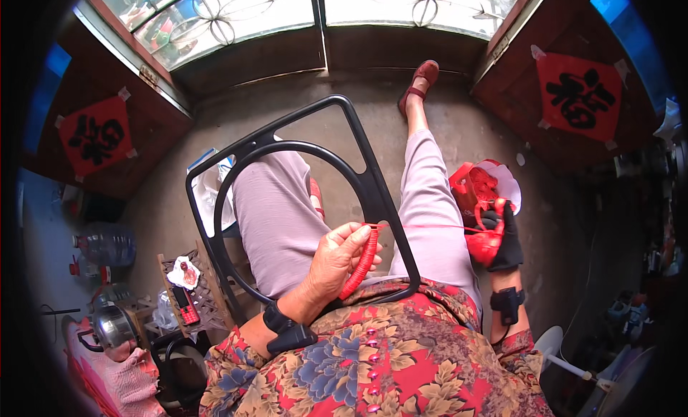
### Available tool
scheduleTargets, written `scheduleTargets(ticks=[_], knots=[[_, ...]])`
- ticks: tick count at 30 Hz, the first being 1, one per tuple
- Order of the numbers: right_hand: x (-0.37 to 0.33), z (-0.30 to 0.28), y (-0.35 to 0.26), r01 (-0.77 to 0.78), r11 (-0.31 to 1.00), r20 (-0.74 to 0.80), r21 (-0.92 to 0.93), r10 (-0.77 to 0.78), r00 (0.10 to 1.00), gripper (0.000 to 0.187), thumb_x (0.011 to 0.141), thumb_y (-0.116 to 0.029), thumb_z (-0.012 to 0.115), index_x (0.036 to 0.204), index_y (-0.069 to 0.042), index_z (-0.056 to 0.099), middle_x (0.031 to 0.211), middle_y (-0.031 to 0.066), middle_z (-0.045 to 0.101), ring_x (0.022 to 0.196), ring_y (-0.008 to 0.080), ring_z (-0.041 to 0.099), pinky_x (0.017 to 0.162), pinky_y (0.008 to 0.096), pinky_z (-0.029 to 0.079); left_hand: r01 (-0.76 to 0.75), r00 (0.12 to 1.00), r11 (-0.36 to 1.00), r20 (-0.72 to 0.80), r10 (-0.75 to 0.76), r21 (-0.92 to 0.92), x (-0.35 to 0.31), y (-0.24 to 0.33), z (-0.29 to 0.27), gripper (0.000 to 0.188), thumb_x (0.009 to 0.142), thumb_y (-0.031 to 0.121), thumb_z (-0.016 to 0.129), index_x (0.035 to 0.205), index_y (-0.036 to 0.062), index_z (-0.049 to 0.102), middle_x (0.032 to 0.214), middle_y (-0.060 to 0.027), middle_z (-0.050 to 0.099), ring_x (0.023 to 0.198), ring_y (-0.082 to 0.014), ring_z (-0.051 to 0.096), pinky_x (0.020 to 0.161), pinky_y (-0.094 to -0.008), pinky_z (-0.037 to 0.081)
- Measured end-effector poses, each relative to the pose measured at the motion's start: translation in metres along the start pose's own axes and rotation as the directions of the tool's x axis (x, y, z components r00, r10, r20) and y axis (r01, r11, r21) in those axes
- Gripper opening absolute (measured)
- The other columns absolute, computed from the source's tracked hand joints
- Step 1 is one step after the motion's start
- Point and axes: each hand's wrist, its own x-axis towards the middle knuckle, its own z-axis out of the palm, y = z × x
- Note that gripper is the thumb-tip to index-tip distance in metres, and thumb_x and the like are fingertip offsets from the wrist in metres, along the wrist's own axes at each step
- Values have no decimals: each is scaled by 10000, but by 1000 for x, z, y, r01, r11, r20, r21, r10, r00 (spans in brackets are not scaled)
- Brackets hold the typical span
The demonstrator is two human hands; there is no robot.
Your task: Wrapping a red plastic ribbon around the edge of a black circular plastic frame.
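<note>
Cord bunched inside bag

Your blouse is red, patterned with tan leaves and slate-blue flowers; its buttons shine pinkish red. Your trousers are pale mauve, your right shoe dark red, your right glove black. Before you the frame is black, the ribbed winding bright red, matching the cord bundle at right. Far left, a red square sign bears black brushwork.

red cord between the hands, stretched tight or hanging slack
Stretched tight: the red cord runs nearly straight from the left hand to the right hand, with no visible sag.
</note>
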Motion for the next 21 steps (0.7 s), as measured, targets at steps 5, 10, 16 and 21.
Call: scheduleTargets(ticks=[5,10,16,21], knots=[[-7,-52,-31,75,970,-80,-229,-96,992,183,922,-263,523,924,-81,542,570,-62,338,432,24,327,403,181,269,-19,1000,1000,9,19,12,0,-4,-3,201,920,241,527,985,51,527,801,-102,624,646,-167,641,548,-253,548],[1,-86,-21,-13,901,-217,-433,-90,972,185,901,-245,554,967,-72,540,558,-70,332,434,22,323,401,173,260,-17,999,996,46,22,-90,3,-5,1,206,928,253,511,998,60,509,781,-98,616,605,-163,627,518,-256,539],[-4,-81,-14,-34,937,-247,-348,-56,967,185,899,-235,556,969,-64,563,539,-69,334,405,22,316,388,178,254,-28,1000,993,4,27,111,-1,-7,-3,235,935,248,497,982,24,546,760,-89,612,601,-148,619,520,-250,535],[0,-88,-26,-11,916,-230,-401,-89,969,253,895,-298,557,989,-63,563,579,-57,399,452,29,385,410,187,320,-24,1000,982,-15,27,186,-2,-16,-4,261,929,244,512,1006,4,580,763,-84,620,589,-140,617,523,-232,533]])
